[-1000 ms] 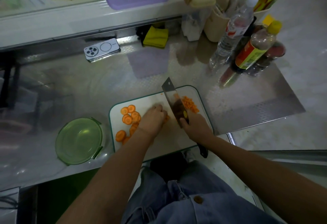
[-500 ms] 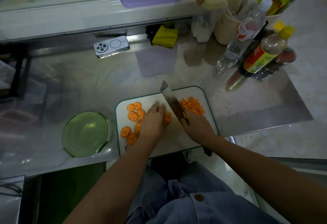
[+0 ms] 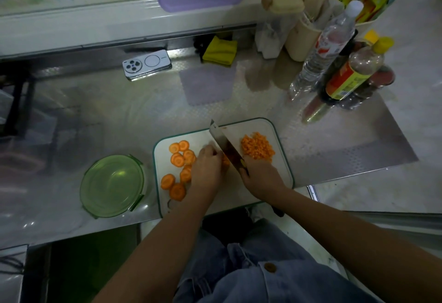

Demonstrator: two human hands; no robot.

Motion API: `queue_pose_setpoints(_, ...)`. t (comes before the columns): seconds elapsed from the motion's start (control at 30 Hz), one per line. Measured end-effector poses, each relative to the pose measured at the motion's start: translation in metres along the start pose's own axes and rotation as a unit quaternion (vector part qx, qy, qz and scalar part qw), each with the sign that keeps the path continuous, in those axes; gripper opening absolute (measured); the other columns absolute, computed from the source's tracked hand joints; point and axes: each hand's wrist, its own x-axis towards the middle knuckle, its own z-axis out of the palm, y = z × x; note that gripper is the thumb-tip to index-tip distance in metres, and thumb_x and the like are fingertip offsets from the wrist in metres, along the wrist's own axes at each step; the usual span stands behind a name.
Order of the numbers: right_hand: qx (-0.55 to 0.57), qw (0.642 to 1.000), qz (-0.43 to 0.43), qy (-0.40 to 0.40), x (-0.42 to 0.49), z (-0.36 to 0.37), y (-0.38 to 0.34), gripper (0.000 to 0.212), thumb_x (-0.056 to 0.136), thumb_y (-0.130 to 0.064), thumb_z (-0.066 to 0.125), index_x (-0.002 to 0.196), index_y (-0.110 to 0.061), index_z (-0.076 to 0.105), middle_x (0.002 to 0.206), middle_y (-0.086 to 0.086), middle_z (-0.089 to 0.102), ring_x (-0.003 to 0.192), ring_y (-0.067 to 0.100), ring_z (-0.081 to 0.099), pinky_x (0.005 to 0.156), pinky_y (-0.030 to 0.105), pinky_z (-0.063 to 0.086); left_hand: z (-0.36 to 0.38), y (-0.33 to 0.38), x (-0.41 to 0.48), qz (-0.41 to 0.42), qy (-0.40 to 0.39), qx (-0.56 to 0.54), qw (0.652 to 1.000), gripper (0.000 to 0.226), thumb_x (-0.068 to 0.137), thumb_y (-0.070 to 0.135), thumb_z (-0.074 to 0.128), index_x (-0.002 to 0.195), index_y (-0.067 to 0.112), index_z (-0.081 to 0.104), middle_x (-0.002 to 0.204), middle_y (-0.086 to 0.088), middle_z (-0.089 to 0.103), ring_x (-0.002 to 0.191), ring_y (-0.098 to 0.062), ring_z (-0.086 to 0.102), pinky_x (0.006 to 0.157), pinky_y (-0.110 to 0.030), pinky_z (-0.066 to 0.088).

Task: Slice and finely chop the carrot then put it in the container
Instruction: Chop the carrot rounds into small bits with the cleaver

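Nearest the camera, above a denim-clad lap (image 3: 263,276), the person's two forearms reached out to a white cutting board (image 3: 239,190) at the front edge of a steel counter (image 3: 119,116). The right hand (image 3: 260,178) was wrapped tight round the handle of a cleaver (image 3: 224,143), whose blade ran slantwise across the middle of the board with its edge down. The left hand (image 3: 208,168) lay just beside the blade, its fingers curled down over a small carrot clump (image 3: 226,161) and pinning it against the board for the cut. On the left part of the board lay a loose scatter of carrot rounds (image 3: 178,159), sliced but not yet chopped; on the far right part sat a heap of fine carrot dice (image 3: 257,147). So the slicing looked finished and the chopping roughly half done, with the rounds left to go. To the left of the board, just off its rim, stood the round green container (image 3: 112,185) with its clips out; no orange showed in it, so the transfer seemed not yet begun. Farther back on the counter lay a phone (image 3: 147,64), a folded yellow cloth (image 3: 220,50), and at the right a clear water bottle (image 3: 323,49) beside a yellow-capped sauce bottle (image 3: 354,70).
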Motion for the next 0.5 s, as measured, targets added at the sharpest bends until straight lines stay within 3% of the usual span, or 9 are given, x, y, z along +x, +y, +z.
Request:
queue_pose_setpoints(0.27, 0.002, 1.000, 0.009, 0.029, 0.0061, 0.0014, -0.0028, 0.023, 0.097, -0.025, 0.044, 0.109, -0.008, 0.053, 0.090, 0.014, 0.063, 0.081, 0.033, 0.060, 0.062, 0.035, 0.041, 0.0049, -0.0051, -0.0026, 0.000, 0.011, -0.018, 1.000, 0.035, 0.091, 0.026, 0.053, 0.123, 0.012, 0.056, 0.123, -0.010, 0.047, 0.112, -0.026, 0.045, 0.084, -0.034, 0.042)
queue_pose_setpoints(0.5, 0.001, 1.000, 0.028, 0.000, 0.0084, 0.0057, -0.0039, 0.017, 0.096, -0.020, 0.043, 0.103, -0.007, 0.053, 0.090, 0.015, 0.062, 0.081, 0.033, 0.059, 0.061, 0.033, 0.037, 0.0079, -0.0062, -0.0005, -0.008, 0.025, -0.038, 0.999, 0.030, 0.090, 0.022, 0.055, 0.118, 0.016, 0.063, 0.115, -0.008, 0.052, 0.108, -0.024, 0.048, 0.082, -0.033, 0.042)
